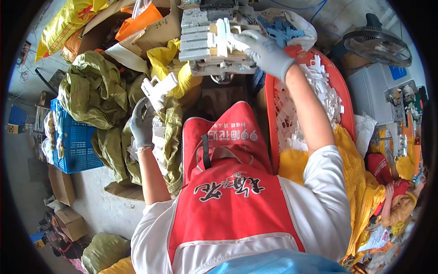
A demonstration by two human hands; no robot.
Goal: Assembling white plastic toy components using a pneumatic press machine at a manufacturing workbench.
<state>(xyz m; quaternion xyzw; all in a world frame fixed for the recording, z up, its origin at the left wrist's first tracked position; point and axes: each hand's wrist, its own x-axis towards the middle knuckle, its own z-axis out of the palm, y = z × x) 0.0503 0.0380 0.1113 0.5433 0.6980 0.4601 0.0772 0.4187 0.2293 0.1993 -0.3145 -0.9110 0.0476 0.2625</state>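
My gloved right hand (264, 51) reaches forward to a grey metal machine (194, 43). Its fingers close on the right side of a white gun-shaped plastic part (222, 37) lying on the machine's bed. On the left, my gloved left hand (142, 122) has its fingertips at the lower end of another white gun-shaped plastic part (160, 90), which is tilted and seems gripped there; the contact is partly hidden. Below that part, an olive woven sack (171, 146) stands with its mouth gaping, and pale pieces show inside.
A red tub (350, 107) heaped with white plastic parts (315, 89) stands at my right, beside a yellow sack (351, 182). Blue parts (283, 32) fill a white bag behind. Left are a blue crate (75, 146) and a cardboard box (155, 34). A black fan (378, 43) stands far right.
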